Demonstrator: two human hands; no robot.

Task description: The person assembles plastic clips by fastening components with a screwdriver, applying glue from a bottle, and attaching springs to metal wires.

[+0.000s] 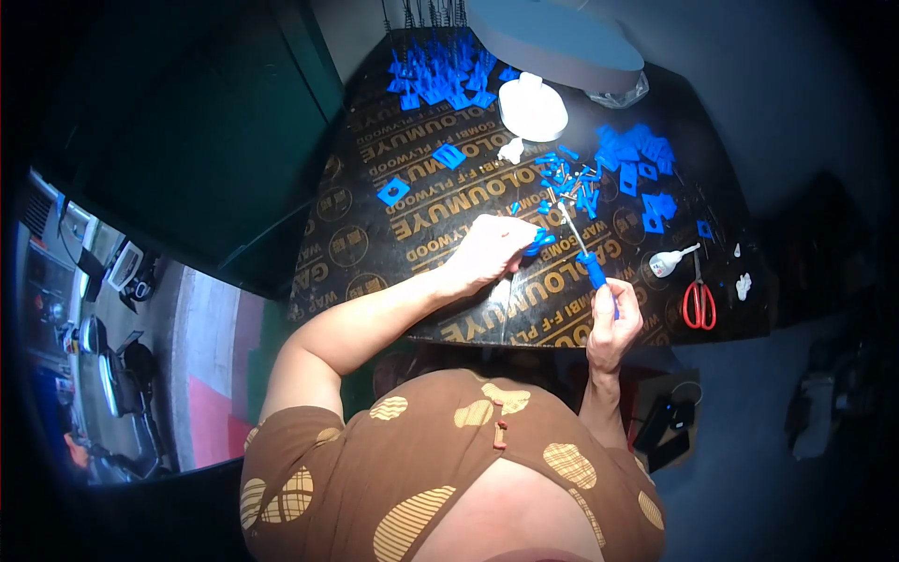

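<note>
Dark plywood tabletop on my remote feed: at eleven o'clock, a blue cluster looks finished; at two, loose blue plates look undone. My left hand pinches a blue part at six; my right hand, at five, grips a screwdriver.

The worktop looks like plywood with a dark, smooth film, which shines slightly in some places. The screwdriver has a metal shaft and a blue plastic handle. The square pieces seem also of blue plastic, and the shirt is of matt cloth.
</note>
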